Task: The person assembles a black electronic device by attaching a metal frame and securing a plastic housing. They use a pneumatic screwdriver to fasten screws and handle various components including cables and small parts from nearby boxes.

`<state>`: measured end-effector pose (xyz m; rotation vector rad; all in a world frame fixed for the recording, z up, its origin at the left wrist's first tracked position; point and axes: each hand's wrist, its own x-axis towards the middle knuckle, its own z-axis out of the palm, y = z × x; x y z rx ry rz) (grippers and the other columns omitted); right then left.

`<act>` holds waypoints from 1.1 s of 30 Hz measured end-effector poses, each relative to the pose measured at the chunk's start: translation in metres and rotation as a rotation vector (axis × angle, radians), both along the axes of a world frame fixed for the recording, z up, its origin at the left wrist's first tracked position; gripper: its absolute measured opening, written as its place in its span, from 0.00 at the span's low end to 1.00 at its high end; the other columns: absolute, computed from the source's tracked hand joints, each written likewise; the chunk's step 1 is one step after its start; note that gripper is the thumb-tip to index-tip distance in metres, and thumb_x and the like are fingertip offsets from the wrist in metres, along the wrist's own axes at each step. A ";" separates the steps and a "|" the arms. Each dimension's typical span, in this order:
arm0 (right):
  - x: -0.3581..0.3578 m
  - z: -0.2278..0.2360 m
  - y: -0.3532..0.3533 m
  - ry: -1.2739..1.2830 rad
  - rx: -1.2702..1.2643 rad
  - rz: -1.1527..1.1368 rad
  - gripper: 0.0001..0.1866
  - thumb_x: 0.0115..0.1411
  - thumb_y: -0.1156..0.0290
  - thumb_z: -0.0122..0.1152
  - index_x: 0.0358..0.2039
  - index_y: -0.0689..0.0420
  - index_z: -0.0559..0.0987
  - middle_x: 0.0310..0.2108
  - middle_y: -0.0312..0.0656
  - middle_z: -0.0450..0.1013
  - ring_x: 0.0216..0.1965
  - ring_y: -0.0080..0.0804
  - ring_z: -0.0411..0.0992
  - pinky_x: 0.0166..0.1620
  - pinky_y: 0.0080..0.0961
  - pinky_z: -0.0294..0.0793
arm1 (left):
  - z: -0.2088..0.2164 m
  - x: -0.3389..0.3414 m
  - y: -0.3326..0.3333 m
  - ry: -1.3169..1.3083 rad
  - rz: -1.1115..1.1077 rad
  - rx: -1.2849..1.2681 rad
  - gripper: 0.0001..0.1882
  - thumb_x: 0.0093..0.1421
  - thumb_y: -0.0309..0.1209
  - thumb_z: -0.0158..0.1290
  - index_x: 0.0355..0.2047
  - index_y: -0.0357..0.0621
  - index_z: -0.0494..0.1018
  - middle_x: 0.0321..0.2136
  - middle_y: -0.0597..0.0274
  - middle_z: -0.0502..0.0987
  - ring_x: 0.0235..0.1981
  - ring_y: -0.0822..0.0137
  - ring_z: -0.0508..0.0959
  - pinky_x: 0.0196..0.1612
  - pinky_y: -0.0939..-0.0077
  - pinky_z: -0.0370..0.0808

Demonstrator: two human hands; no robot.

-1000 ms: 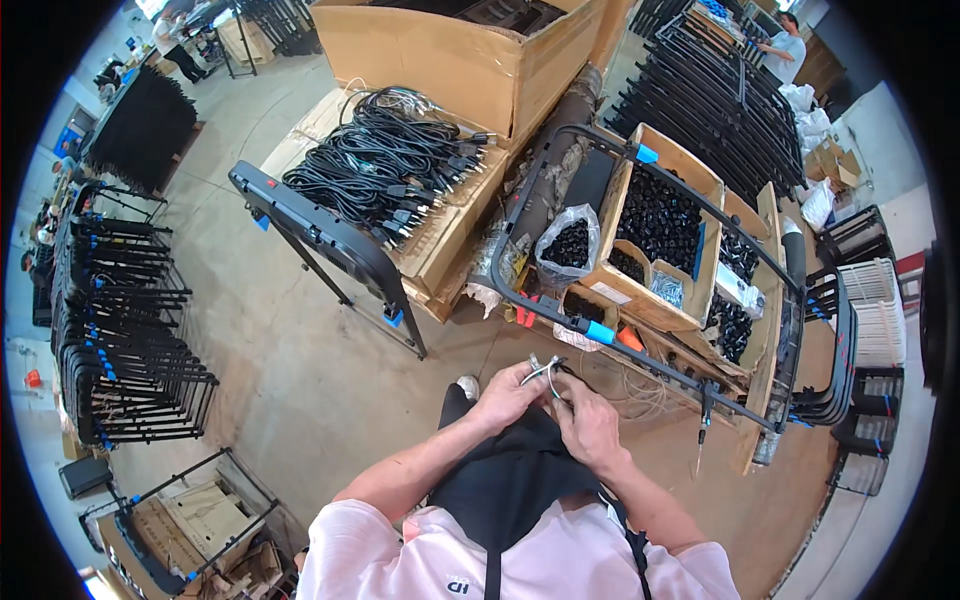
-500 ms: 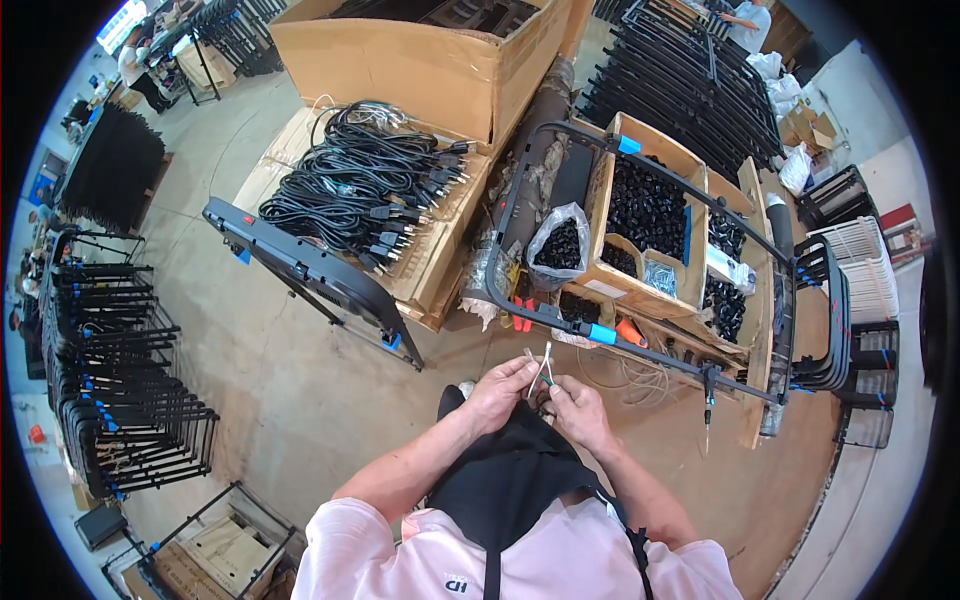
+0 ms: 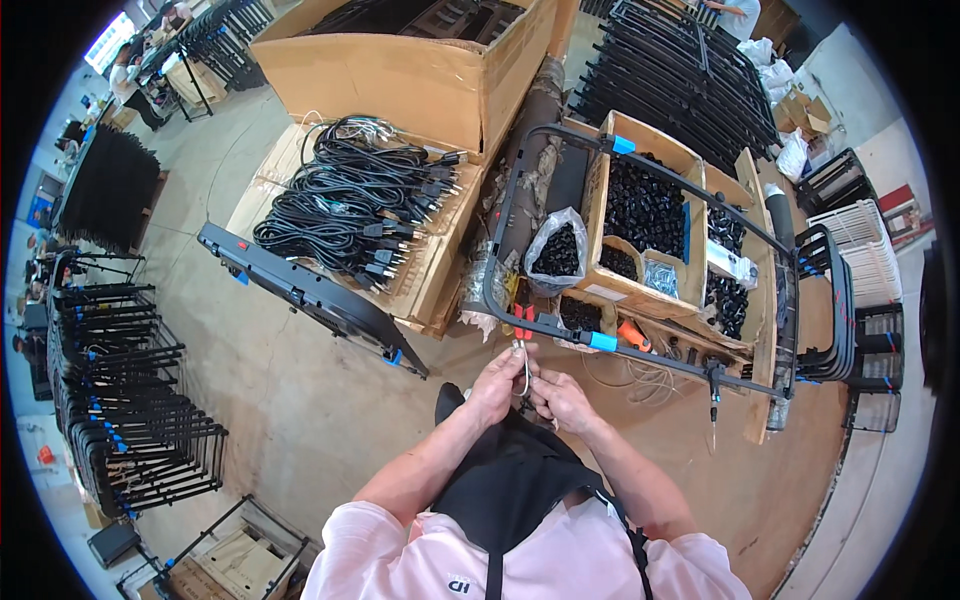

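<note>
In front of my apron, both hands are raised close together. My left hand (image 3: 496, 386) is closed, its fingertips pinching a short thin white cable (image 3: 526, 374) with a pale connector at its upper end. Just to the right, my right hand (image 3: 564, 402) is closed on the lower part of that cable; its fingers hide how far the cable runs. Straight beyond my fingertips, red-handled pliers (image 3: 522, 325) hang by a black tubular frame (image 3: 560, 331) with blue pieces on it. I cannot make out whether the pliers touch the frame.
Black power cords (image 3: 345, 205) lie piled on cardboard at the far left. A black panel (image 3: 300, 285) stands tilted before them. Wooden bins (image 3: 655, 305) of small black parts, a clear bag of parts (image 3: 557, 250) and an orange-handled tool (image 3: 633, 335) are at right.
Both hands have shifted slightly left, and the white cable now forms a narrower bend between them. The green piece at my right fingers no longer shows. The view has shifted a little.
</note>
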<state>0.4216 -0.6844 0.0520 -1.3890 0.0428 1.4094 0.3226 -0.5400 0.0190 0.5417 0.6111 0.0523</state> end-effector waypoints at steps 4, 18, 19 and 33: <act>0.000 -0.004 0.022 -0.040 -0.030 0.021 0.10 0.78 0.67 0.52 0.43 0.58 0.78 0.25 0.29 0.66 0.20 0.15 0.61 0.22 0.17 0.59 | -0.007 0.009 0.014 0.087 0.027 0.127 0.15 0.80 0.38 0.50 0.59 0.49 0.79 0.32 0.75 0.76 0.28 0.82 0.68 0.32 0.85 0.65; 0.006 -0.011 0.029 0.035 -0.009 -0.016 0.10 0.78 0.66 0.53 0.46 0.59 0.77 0.25 0.29 0.66 0.21 0.15 0.61 0.23 0.17 0.61 | 0.000 0.028 0.046 0.179 -0.199 0.267 0.12 0.78 0.36 0.54 0.49 0.43 0.81 0.31 0.71 0.78 0.29 0.79 0.72 0.32 0.81 0.69; 0.006 -0.009 0.031 0.044 0.007 -0.030 0.10 0.78 0.66 0.53 0.47 0.59 0.77 0.26 0.28 0.66 0.21 0.15 0.61 0.23 0.17 0.60 | -0.001 0.026 0.045 0.181 -0.176 0.245 0.11 0.78 0.36 0.54 0.49 0.43 0.81 0.31 0.71 0.79 0.29 0.79 0.73 0.33 0.81 0.70; 0.008 -0.021 0.030 0.082 0.060 -0.158 0.10 0.79 0.66 0.53 0.51 0.58 0.76 0.26 0.29 0.66 0.22 0.17 0.61 0.23 0.18 0.59 | 0.000 0.033 0.038 0.252 -0.109 0.271 0.12 0.76 0.38 0.57 0.48 0.42 0.81 0.36 0.66 0.84 0.32 0.76 0.77 0.36 0.79 0.74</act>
